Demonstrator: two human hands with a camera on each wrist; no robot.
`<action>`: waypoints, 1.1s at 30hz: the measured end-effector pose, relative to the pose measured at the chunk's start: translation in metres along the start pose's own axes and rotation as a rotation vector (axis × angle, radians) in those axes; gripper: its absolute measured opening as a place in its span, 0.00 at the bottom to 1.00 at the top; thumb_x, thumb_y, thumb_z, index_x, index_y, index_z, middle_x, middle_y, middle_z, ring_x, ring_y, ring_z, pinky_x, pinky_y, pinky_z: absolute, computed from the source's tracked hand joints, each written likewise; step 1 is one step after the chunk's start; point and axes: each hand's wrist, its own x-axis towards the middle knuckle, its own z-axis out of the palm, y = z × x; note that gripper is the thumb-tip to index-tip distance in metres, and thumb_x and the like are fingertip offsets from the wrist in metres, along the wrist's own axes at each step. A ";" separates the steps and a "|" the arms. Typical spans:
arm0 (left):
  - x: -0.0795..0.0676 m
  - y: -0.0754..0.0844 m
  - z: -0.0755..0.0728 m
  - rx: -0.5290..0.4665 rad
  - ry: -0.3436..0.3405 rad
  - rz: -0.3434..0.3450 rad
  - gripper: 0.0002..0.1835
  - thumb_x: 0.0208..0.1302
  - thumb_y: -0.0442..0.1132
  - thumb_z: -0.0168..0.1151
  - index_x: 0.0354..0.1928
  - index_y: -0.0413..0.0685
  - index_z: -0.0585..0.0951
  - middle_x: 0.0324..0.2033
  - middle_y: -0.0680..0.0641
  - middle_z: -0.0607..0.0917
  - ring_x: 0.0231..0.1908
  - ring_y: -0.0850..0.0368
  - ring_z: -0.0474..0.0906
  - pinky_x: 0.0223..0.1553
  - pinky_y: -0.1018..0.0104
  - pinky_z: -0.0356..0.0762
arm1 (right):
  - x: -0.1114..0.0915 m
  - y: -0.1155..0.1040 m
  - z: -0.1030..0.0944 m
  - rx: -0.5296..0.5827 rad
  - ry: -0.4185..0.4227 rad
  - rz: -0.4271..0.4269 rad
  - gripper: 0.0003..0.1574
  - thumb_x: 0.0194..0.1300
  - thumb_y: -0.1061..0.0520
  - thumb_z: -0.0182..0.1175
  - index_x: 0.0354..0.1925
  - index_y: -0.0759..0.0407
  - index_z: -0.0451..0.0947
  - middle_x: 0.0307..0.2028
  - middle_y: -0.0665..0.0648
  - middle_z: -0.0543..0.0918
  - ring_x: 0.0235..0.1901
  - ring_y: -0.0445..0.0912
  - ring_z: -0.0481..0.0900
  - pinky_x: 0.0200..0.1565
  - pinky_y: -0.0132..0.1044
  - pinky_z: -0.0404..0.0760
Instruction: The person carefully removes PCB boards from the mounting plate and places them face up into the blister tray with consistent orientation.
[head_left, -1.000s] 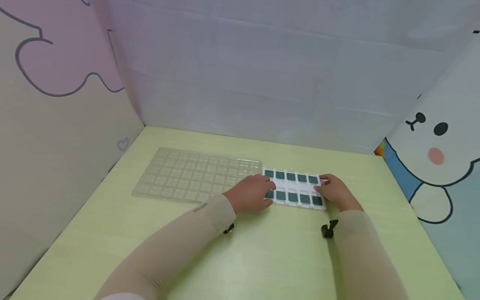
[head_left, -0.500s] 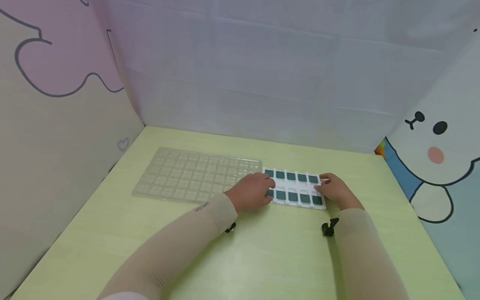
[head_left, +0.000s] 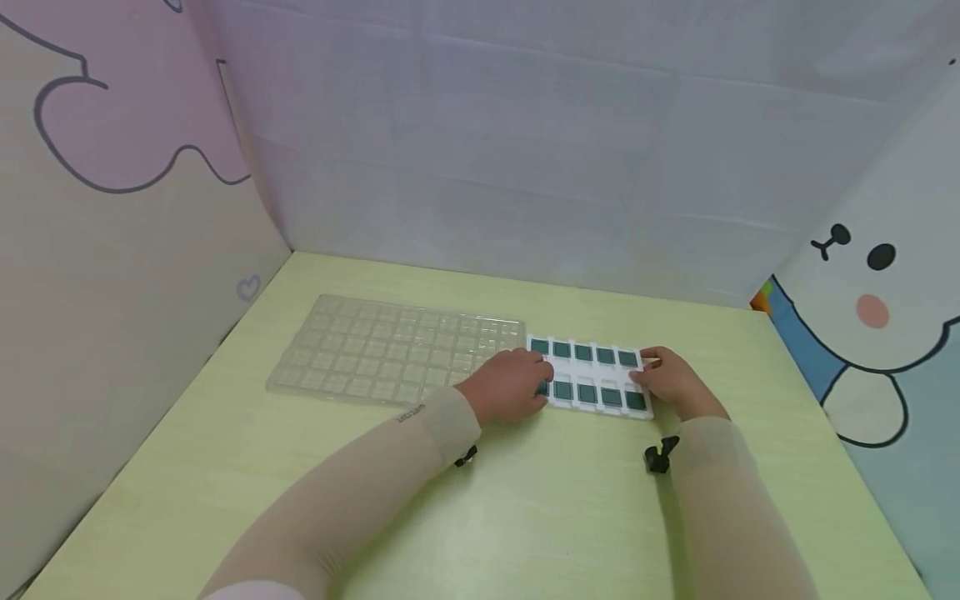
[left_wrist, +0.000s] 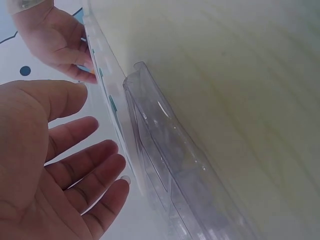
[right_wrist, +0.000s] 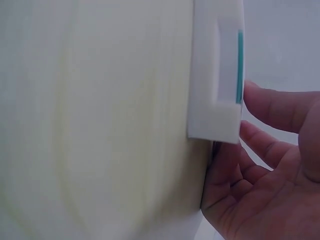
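A white tray with two rows of dark green square pieces lies flat on the table. My left hand is over the tray's left end, its fingers loosely bent. In the left wrist view, the thumb and fingers of this left hand are spread apart with nothing seen between them; fingertip contact cannot be told. At the tray's right end, my right hand grips the edge. The right wrist view shows the right thumb at the tray's top side and the fingers bent against its end.
Left of the white tray, meeting its left end, lies a clear plastic tray with many square compartments. Both rest on a pale yellow-green table. A pale back wall and printed side walls surround it.
My left hand and forearm have shifted very slightly to the right. The right hand and both trays look the same.
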 end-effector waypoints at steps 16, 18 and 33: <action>0.005 0.001 0.002 0.032 -0.009 0.005 0.10 0.75 0.46 0.60 0.52 0.54 0.83 0.42 0.57 0.80 0.41 0.61 0.73 0.48 0.66 0.75 | -0.006 -0.006 0.001 0.032 -0.017 0.025 0.42 0.76 0.51 0.54 0.77 0.67 0.52 0.75 0.75 0.55 0.69 0.68 0.58 0.70 0.67 0.56; 0.005 0.002 0.002 0.041 -0.008 0.002 0.10 0.75 0.46 0.61 0.52 0.54 0.83 0.41 0.57 0.80 0.41 0.60 0.73 0.48 0.66 0.75 | -0.006 -0.006 0.002 0.026 -0.017 0.025 0.42 0.76 0.51 0.53 0.77 0.68 0.52 0.75 0.75 0.55 0.69 0.68 0.58 0.70 0.66 0.56; 0.011 0.005 0.007 0.146 -0.028 -0.009 0.11 0.75 0.45 0.60 0.55 0.54 0.83 0.45 0.54 0.82 0.45 0.57 0.74 0.52 0.61 0.75 | -0.007 -0.005 0.002 0.025 -0.017 0.013 0.41 0.76 0.51 0.54 0.77 0.68 0.53 0.74 0.76 0.55 0.67 0.68 0.59 0.70 0.67 0.57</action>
